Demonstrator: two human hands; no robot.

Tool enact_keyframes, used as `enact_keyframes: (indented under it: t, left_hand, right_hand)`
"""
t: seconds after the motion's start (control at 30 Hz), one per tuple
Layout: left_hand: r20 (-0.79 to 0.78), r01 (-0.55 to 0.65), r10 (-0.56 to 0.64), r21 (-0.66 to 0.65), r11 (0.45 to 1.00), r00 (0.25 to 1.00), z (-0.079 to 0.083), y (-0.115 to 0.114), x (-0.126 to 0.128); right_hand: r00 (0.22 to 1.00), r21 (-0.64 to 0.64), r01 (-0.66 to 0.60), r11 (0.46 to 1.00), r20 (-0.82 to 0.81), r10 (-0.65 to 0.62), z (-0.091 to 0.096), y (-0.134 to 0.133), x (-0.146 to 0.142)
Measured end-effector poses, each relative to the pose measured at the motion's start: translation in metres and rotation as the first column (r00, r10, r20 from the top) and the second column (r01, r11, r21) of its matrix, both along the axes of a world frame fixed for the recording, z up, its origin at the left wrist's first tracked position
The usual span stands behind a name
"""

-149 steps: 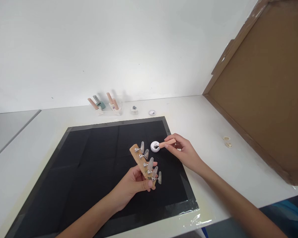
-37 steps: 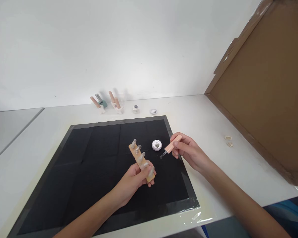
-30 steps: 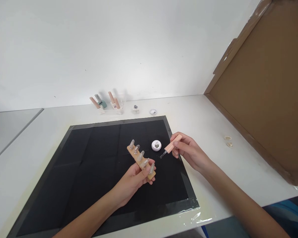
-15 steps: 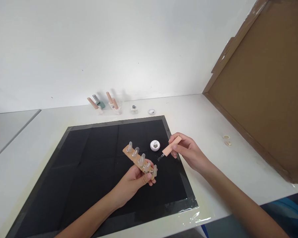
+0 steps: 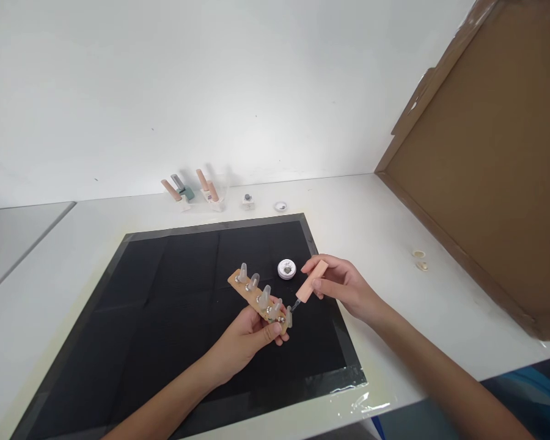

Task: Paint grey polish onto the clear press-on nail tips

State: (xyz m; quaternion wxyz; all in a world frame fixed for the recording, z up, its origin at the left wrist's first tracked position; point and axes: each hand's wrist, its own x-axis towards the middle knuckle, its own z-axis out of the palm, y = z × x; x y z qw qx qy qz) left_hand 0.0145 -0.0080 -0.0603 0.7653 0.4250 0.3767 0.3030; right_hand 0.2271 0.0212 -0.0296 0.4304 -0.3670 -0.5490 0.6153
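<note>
My left hand (image 5: 256, 335) grips the near end of a wooden nail stand (image 5: 253, 297), on which several clear false nails (image 5: 264, 296) stand in a row. Between the fingers and thumb of my right hand (image 5: 341, 282) is a nail polish brush (image 5: 312, 281) with a peach handle. Its dark tip points down and left, at or very close to the false nail (image 5: 289, 317) at the stand's near end; whether it touches I cannot tell. Just beyond the hands a small round white pot (image 5: 286, 269) with something greyish inside sits on the black mat (image 5: 178, 293).
Along the wall stand several polish bottles (image 5: 213, 197) with peach and grey caps, a small clear jar (image 5: 247, 201) and a round lid (image 5: 280, 206). A big cardboard sheet (image 5: 481, 171) leans at right, with two small pale pieces (image 5: 420, 260) near it.
My right hand has moved the brush down and left, bringing its tip to the nail at the near end. The nail stand has shifted and turned very slightly in my left hand.
</note>
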Motion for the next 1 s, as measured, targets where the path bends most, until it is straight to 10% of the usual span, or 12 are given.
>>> enact_keyframes:
  t: [1.0]
  left_hand:
    - [-0.04,-0.003,0.002,-0.018,1.0,0.999,-0.0012,-0.0006,-0.0016]
  right_hand:
    - [0.993,0.103,-0.106,0.989,0.053,0.101,-0.0093,-0.0018,-0.0039]
